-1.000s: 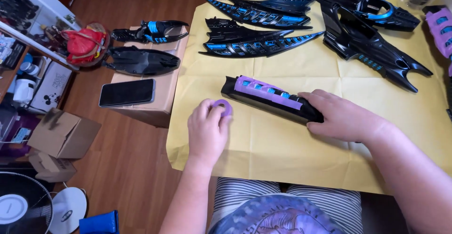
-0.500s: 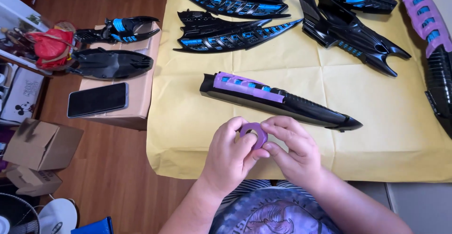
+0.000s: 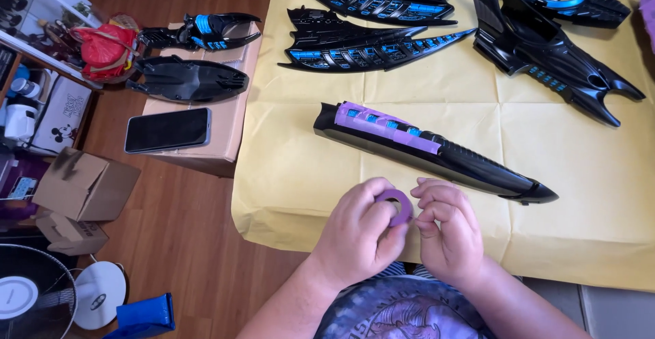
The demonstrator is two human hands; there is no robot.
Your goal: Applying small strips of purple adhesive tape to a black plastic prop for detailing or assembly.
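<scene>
Both hands meet at the near edge of the worktop (image 3: 307, 175). The left hand (image 3: 361, 233) pinches a purple tape roll (image 3: 396, 206); the right hand (image 3: 447, 233), fingers curled, picks at its rim. Just beyond lies a long black-and-purple panel (image 3: 430, 149), running left to right, nearer the right hand.

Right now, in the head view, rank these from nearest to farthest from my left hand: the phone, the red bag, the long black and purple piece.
1. Long black and purple piece, just beyond the left hand.
2. Phone, left on the cardboard box.
3. Red bag, far left.
</scene>
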